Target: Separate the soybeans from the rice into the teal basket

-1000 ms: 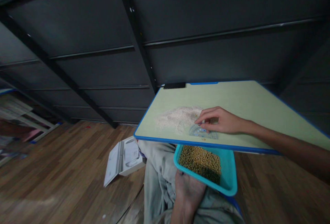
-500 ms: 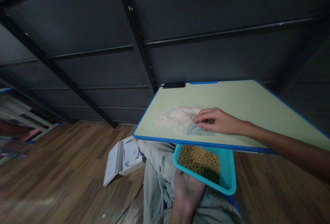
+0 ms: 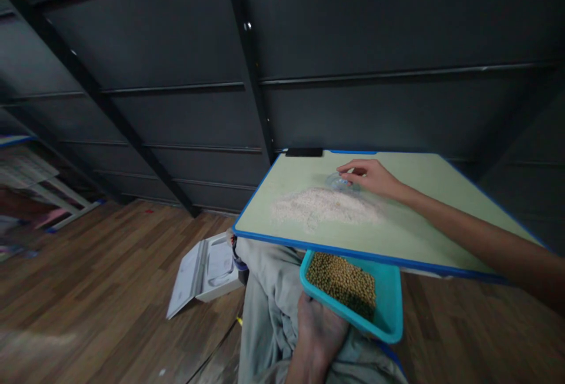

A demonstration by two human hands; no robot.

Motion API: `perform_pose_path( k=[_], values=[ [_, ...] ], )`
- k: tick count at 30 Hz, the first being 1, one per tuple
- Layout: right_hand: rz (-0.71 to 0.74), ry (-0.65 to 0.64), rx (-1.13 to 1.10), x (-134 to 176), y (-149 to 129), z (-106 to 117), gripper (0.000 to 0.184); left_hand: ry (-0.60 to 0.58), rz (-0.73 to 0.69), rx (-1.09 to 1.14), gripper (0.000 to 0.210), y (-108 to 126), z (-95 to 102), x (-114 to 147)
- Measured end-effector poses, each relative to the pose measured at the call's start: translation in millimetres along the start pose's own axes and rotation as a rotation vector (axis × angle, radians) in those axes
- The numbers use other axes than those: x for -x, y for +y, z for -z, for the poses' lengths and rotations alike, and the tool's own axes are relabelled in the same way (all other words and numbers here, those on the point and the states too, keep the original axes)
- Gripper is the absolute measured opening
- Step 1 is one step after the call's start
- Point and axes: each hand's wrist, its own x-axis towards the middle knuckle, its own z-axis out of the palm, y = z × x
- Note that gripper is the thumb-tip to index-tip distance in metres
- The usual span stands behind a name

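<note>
Two hands are at work here, and both are yours. Your right hand [image 3: 373,176] reaches out over the green tabletop [image 3: 424,207], its fingers [image 3: 348,169] curled down onto a small clear plastic piece [image 3: 338,182] that lies flat on the board. The fingertips press or pinch that piece; whether they grip it or only rest on it you cannot tell from this view, since it is pale and blurred. Just on the near side of that hand, toward your body, a spread of white grains [image 3: 324,206] covers the board, its far edge close to the plastic piece. Beyond the hand and to its left, a flat black object [image 3: 303,152] sits at the far rim of the tabletop.

Your left hand [image 3: 320,334] is low, under the near edge of the board, resting on your lap over the grey cloth [image 3: 269,307] of your trousers. It holds the near left corner of a turquoise tray [image 3: 391,307], with the fingers tucked beneath it and out of sight. The tray is tilted a little and carries a heap of yellow-brown beans [image 3: 342,281] in the part nearest that hand. To the left of that hand, well apart, an open white box [image 3: 205,269] lies on the wooden floor [image 3: 88,290].
</note>
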Motion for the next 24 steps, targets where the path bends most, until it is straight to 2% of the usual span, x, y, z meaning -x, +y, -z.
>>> perform_pose_path(
  k=[4, 7, 11, 16, 24],
  values=[
    [-0.079, -0.102, -0.075, -39.6, 14.9, -15.7, 0.023, -0.055, -0.001, -0.031, 0.046, 0.4, -6.8, 1.0],
    [-0.103, -0.159, -0.159, -52.8, 21.5, -28.0, 0.022, -0.085, 0.005, -0.03, 0.046, 1.0, -11.4, 2.1],
    [-0.11, -0.233, -0.258, -51.5, 26.6, -37.2, 0.028, -0.087, 0.017, -0.013, 0.046, 1.4, -11.1, 3.0],
    [-0.131, -0.264, -0.3, -45.2, 26.6, -37.3, 0.034, -0.076, 0.015, -0.006, 0.046, 0.5, -4.7, 2.0],
    [-0.098, -0.261, -0.227, -35.1, 8.2, -27.9, 0.035, -0.061, 0.021, -0.013, 0.048, 1.1, -5.3, 0.8]
  ],
)
